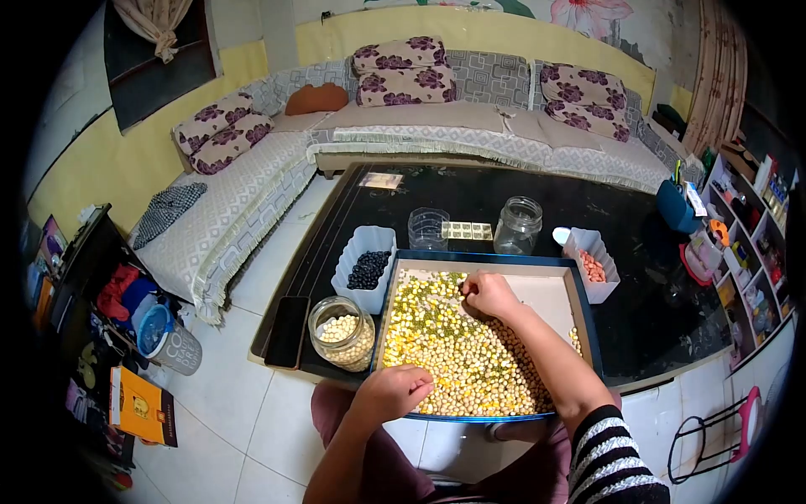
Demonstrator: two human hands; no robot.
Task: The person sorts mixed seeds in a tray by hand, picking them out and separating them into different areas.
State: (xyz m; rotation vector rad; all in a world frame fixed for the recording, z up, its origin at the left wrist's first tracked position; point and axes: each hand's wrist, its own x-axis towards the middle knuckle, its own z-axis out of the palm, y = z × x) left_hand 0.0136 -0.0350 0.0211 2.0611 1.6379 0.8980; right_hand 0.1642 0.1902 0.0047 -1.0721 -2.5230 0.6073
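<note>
Got a black table (651, 244) here, holding a blue-edged tray (544, 290). Also spotting a glass jar (314, 323) just left of it, plus pale tubs of black beans (368, 270) and pink pieces (592, 267) by the far corners. Seeing the right hand (491, 295) over the tray's far part, fingers curled, tips close together; left hand (390, 393) at the near-left corner, thumb and index nearly together. Can't tell about anything pinched. Down to yellow kernels (411, 304), pale beans (504, 391) and tiny green beans (453, 332), all mixed in the tray.
</note>
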